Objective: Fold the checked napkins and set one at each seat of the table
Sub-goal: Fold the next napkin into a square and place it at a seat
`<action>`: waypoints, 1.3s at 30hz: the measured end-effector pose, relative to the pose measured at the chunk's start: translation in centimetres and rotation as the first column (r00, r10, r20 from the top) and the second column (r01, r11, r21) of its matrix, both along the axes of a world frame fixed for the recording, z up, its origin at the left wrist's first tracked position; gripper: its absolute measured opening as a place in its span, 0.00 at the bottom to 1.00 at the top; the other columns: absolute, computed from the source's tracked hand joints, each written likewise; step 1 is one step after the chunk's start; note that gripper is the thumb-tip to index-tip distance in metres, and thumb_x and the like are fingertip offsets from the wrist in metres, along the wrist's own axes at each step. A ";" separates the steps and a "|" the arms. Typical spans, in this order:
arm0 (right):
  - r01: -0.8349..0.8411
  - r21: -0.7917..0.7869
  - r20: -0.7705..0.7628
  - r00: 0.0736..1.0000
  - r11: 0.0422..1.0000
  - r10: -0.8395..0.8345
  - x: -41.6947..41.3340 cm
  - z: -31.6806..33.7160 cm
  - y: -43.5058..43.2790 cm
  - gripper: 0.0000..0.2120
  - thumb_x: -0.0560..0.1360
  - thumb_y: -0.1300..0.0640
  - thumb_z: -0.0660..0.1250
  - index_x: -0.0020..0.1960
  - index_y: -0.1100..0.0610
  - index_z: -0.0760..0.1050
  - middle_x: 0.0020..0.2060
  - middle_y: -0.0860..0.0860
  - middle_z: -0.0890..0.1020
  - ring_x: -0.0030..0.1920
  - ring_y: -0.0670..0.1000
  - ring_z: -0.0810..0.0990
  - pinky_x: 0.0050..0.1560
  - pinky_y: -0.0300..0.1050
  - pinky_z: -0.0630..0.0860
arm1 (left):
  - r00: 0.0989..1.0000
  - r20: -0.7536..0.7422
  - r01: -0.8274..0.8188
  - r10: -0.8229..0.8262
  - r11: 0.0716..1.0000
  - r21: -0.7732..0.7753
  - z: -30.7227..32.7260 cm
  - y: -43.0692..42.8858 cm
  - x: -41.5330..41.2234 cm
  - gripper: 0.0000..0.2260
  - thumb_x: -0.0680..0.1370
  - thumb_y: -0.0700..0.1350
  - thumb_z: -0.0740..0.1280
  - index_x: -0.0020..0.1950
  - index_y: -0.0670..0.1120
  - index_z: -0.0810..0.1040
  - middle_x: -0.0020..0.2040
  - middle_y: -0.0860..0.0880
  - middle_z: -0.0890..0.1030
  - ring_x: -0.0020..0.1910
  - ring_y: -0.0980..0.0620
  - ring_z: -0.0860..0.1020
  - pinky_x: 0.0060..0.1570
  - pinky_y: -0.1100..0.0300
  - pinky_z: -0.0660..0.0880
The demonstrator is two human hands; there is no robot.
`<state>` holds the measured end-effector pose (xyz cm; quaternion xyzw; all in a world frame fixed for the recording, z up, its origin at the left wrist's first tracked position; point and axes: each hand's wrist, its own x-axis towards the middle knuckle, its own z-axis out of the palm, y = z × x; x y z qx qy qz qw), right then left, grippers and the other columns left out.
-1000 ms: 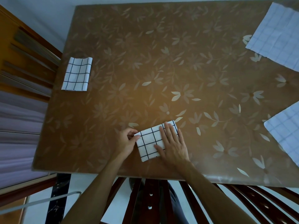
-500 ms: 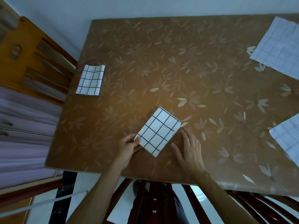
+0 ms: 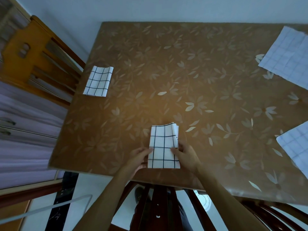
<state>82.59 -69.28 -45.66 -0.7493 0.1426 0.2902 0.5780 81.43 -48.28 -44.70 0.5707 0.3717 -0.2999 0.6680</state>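
The left hand [image 3: 138, 158] and the right hand [image 3: 186, 155] each pinch a side of a folded checked napkin [image 3: 164, 144]. The left thumb lies on the napkin's left edge, and the right thumb presses on its right edge with the fingers curled beside it. How the fingers lie under the cloth cannot be seen. The napkin is a narrow white rectangle with dark grid lines. It lies flat on the worktop [image 3: 183, 72] close to the near edge, long side pointing away from the person, with its layers showing slightly at the far right corner.

Directly below that edge are the dark slats of a near chair [image 3: 160, 205]. A second folded napkin [image 3: 98, 80] rests at the left edge of the worktop, well apart from the hands, in front of an orange wooden chair [image 3: 38, 60]. On the right side an unfolded napkin [image 3: 286, 55] lies spread near the far corner. Another unfolded napkin [image 3: 296, 147] lies spread nearer the person, partly cut off by the frame. The worktop has a brown covering with a pale leaf pattern.
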 end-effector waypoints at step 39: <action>-0.137 -0.799 0.379 0.641 0.586 0.667 -5.7 -3.6 1.8 0.40 0.71 0.38 0.65 0.75 0.59 0.62 0.76 0.58 0.63 0.76 0.57 0.62 0.74 0.54 0.61 | 0.248 -0.115 0.169 -0.962 -0.073 0.983 -5.1 -3.8 -5.5 0.24 0.83 0.51 0.55 0.77 0.43 0.63 0.79 0.40 0.59 0.78 0.40 0.57 0.72 0.41 0.62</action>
